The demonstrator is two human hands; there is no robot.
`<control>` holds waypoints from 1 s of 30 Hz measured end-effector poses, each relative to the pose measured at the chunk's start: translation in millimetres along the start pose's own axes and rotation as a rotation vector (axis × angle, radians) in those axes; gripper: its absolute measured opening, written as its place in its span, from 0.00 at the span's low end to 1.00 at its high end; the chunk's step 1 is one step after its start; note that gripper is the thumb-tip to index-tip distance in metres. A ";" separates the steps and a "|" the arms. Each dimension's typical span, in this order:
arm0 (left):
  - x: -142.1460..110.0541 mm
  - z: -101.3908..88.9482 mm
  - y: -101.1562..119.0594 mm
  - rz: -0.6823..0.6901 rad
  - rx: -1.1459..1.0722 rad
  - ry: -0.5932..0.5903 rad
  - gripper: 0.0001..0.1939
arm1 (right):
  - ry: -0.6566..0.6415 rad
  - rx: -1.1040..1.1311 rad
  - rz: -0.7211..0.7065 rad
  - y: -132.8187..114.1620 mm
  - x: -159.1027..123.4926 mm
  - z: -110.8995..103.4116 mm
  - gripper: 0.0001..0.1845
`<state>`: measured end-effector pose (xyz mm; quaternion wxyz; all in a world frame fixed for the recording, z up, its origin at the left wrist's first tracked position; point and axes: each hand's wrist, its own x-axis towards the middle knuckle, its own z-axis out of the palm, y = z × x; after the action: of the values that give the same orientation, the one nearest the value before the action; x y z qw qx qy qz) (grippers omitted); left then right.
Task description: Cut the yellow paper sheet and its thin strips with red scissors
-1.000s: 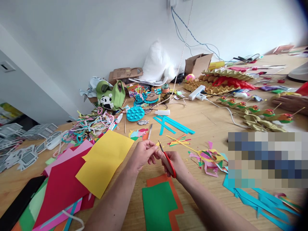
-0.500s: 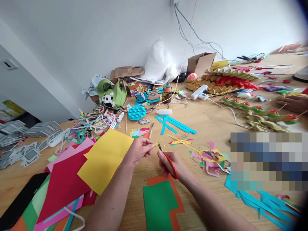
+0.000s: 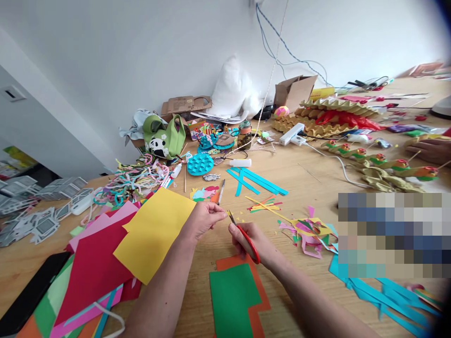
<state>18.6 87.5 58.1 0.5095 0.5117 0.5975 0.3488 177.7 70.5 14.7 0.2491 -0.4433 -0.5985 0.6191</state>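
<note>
My right hand [image 3: 244,237] grips red-handled scissors [image 3: 251,243], their dark blade tips pointing up and left at the fingers of my left hand [image 3: 206,219]. The left fingertips are pinched on a tiny piece of yellow paper [image 3: 227,213], of which only a bit shows beside the blades. Small yellow scraps [image 3: 240,219] lie on the table just past the scissors. Under my left forearm is a large sheet of yellow paper [image 3: 158,230]. Below and between my wrists lies a green sheet [image 3: 234,298] on top of an orange sheet [image 3: 260,303].
Red paper [image 3: 97,263] and other coloured sheets are stacked at left beside a black phone-like object [image 3: 33,293]. Ahead are blue paper strips [image 3: 264,183], a pen [image 3: 221,191] and a blue round tray [image 3: 200,164]. Paper offcuts [image 3: 310,230] lie right. Another person's hand [image 3: 428,149] rests far right.
The scissors and my right hand have shifted slightly left, closer to my left fingertips. Less yellow paper sticks out of the left fingers, and more small yellow scraps lie on the table.
</note>
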 end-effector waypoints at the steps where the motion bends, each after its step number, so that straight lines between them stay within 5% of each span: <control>1: -0.1 0.0 0.2 -0.004 0.003 0.001 0.11 | -0.002 0.005 0.008 -0.5 -0.2 -0.1 0.27; 30: 0.7 -1.4 -1.1 -0.013 0.001 0.010 0.08 | -0.013 -0.021 0.023 3.5 1.1 -1.6 0.26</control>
<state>17.0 88.1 57.2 0.5086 0.5064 0.6034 0.3476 179.3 71.7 11.2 0.2333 -0.4489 -0.6014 0.6184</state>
